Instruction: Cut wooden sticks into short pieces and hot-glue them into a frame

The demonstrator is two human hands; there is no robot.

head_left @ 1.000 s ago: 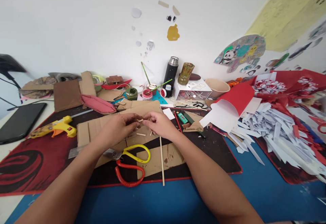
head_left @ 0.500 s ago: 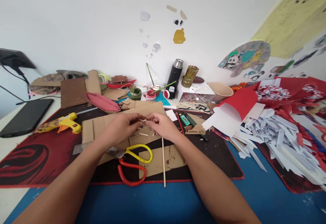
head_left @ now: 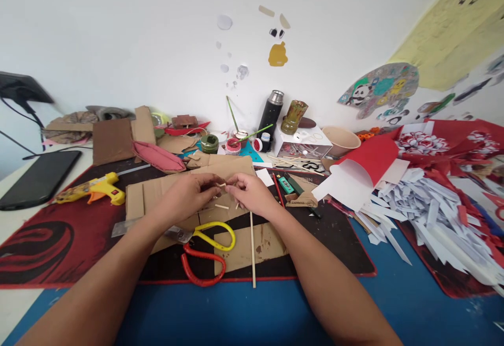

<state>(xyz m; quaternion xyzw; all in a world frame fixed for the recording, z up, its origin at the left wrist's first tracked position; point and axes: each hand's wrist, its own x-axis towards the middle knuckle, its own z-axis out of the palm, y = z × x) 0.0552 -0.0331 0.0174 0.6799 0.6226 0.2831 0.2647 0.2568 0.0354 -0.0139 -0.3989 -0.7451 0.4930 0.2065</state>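
Fingertips of my left hand and my right hand meet over a cardboard sheet, both closed in a pinch on a short wooden stick piece. Beneath them another cut stick piece lies on the cardboard. A long wooden stick runs from under my right hand toward the mat's front edge. Scissors with one yellow and one red handle rest below my left hand, their blades partly covered by my forearm. A stained cardboard piece lies under the long stick.
A yellow glue gun and a phone lie at left. Paint jars, a black flask and a white box stand along the wall. White paper strips heap up at right.
Almost nothing differs. Both hands keep their pinch on the short stick piece, and the view has shifted very slightly.
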